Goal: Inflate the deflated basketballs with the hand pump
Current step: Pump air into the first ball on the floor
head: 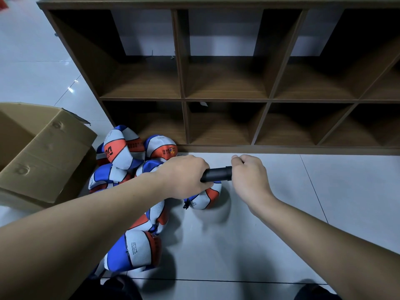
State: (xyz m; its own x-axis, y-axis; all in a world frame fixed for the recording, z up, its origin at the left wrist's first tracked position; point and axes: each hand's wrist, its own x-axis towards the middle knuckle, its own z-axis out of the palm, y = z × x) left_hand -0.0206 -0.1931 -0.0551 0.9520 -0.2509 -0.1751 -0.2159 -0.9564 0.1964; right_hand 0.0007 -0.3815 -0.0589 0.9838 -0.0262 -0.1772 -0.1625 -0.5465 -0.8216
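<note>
Nearest to me, one limp blue, white and orange ball (pixel 135 250) is lying on the floor tiles (pixel 270 224) just under my left forearm, with another crumpled one beyond it toward the pile.

Further out, I am holding the black hand pump (pixel 216 174) between both hands. My left hand (pixel 184 176) is curling round the barrel's left end, fingers wrapped underneath. My right hand (pixel 249 178) is closing on the right end, where I judge the handle to be, though my fist is hiding it. The barrel's long axis is running left to right, nearly level, across my view, so any stroke I make will be going sideways, right hand pulling away from left.

Directly beneath the pump and my left hand, the basketball I am working on (pixel 203 197) is sitting on the tiles, partly covered by my wrist. I cannot tell whether the needle is seated in its valve; a small dark piece is showing at its lower left edge. My left hand is the nearer one to it.

To the left, the pile of deflated basketballs (pixel 123 152) is resting against an open cardboard box (pixel 43 152). Beyond everything, the brown wooden cubby shelf (pixel 227 100) is standing along the wall.
</note>
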